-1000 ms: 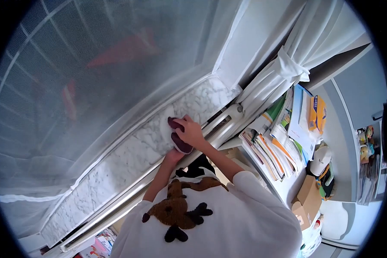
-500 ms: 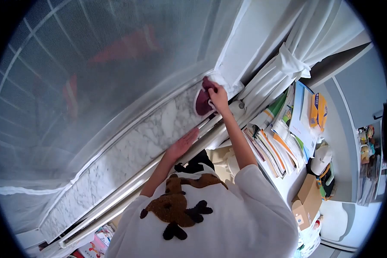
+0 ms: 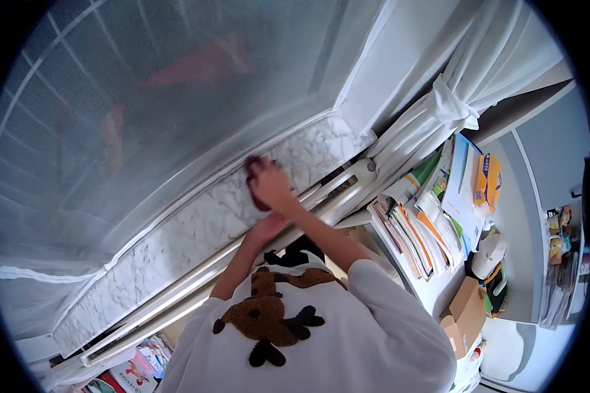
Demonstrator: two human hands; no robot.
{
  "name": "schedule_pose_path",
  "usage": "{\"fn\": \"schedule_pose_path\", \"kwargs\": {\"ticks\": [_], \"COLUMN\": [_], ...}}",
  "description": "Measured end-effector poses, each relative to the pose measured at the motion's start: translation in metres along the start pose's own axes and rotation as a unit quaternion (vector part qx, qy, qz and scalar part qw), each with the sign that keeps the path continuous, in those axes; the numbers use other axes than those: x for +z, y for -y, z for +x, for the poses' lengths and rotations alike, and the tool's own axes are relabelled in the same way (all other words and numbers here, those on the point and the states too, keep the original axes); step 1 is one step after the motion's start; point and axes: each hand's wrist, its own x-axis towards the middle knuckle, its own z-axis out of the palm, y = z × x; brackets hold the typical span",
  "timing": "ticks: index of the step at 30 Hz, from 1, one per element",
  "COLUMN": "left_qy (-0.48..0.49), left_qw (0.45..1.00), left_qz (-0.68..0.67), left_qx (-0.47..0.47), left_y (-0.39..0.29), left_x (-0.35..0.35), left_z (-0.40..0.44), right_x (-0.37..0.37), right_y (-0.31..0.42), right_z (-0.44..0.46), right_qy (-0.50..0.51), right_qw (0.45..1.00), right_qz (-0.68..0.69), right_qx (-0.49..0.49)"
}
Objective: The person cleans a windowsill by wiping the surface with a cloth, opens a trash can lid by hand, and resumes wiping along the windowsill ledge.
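Note:
A dark maroon cloth [image 3: 251,171] is bunched on the white-and-grey marble windowsill [image 3: 200,213]. My right hand [image 3: 273,187] is closed over the cloth and presses it against the sill; motion blurs the fingers a little. Just below, my left hand [image 3: 267,229] lies flat at the sill's front edge, above the white radiator [image 3: 226,252]. My right wrist crosses over its fingertips and partly hides them.
A sheer curtain [image 3: 177,131] hangs along the sill's far side. To the right are a knotted white curtain [image 3: 449,105], stacked books and papers [image 3: 416,229], an orange packet [image 3: 487,180] and a cardboard box [image 3: 464,314]. More books [image 3: 137,367] lie at lower left.
My right hand has slid the cloth leftward along the sill, from the right corner toward the middle. It now crosses my left hand, which has shifted slightly left and down.

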Motion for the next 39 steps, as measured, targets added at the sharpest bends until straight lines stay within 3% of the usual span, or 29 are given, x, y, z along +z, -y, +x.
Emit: {"fn": "schedule_pose_path", "kwargs": {"ticks": [4,6,9,11,14,17,18,20,23,25,29,30,33,36,38,39], "left_qy": [-0.009,-0.013,-0.03,-0.06,-0.187,-0.261,-0.256,-0.257,-0.261,-0.259,-0.244,-0.242,-0.28,-0.227,-0.008,-0.006], "left_qw": [0.998,0.995,0.992,0.988,0.963,0.95,0.949,0.938,0.934,0.925,0.888,0.887,0.853,0.878,0.933,0.932], "left_qz": [0.06,0.085,0.106,0.114,0.091,0.026,0.025,0.085,0.091,0.152,0.275,0.273,0.23,0.135,0.177,0.178], "left_qx": [0.031,0.043,0.061,0.09,0.174,0.172,0.183,0.215,0.228,0.232,0.275,0.284,0.375,0.399,0.313,0.316], "left_y": [-0.004,-0.006,-0.01,-0.008,0.016,0.023,0.025,0.033,0.04,0.044,0.042,0.043,0.048,0.047,0.036,0.045], "left_x": [-0.004,-0.003,-0.006,-0.011,0.011,0.03,0.032,0.037,0.022,0.016,0.004,0.009,0.037,0.04,0.023,0.036], "left_z": [-0.002,-0.001,0.004,0.009,0.033,0.038,0.037,0.031,0.012,-0.003,-0.029,-0.03,-0.036,-0.05,-0.066,-0.062], "right_x": [0.013,0.008,-0.008,-0.016,-0.068,-0.097,-0.103,-0.091,-0.067,-0.047,-0.052,-0.051,-0.031,0.003,0.012,0.019], "right_y": [0.05,0.05,0.032,-0.001,-0.058,-0.136,-0.159,-0.204,-0.192,-0.186,-0.146,-0.13,-0.073,-0.005,0.039,0.056], "right_z": [-0.024,-0.03,-0.029,-0.026,-0.009,0.017,0.03,0.051,0.068,0.076,0.061,0.051,0.016,-0.018,-0.03,-0.034], "right_qy": [0.048,0.068,0.102,0.002,-0.055,-0.126,-0.095,-0.124,-0.105,-0.139,-0.112,-0.108,-0.05,-0.023,0.038,0.048], "right_qw": [0.991,0.989,0.966,0.96,0.974,0.968,0.96,0.956,0.956,0.943,0.967,0.969,0.995,0.996,0.99,0.984], "right_qz": [0.049,0.081,0.239,0.279,0.167,-0.021,-0.087,-0.124,-0.205,-0.201,-0.151,-0.149,-0.082,-0.018,0.058,0.078], "right_qx": [-0.117,-0.107,-0.01,0.03,0.141,0.217,0.248,0.236,0.179,0.225,0.174,0.166,0.023,-0.079,-0.125,-0.155]}}
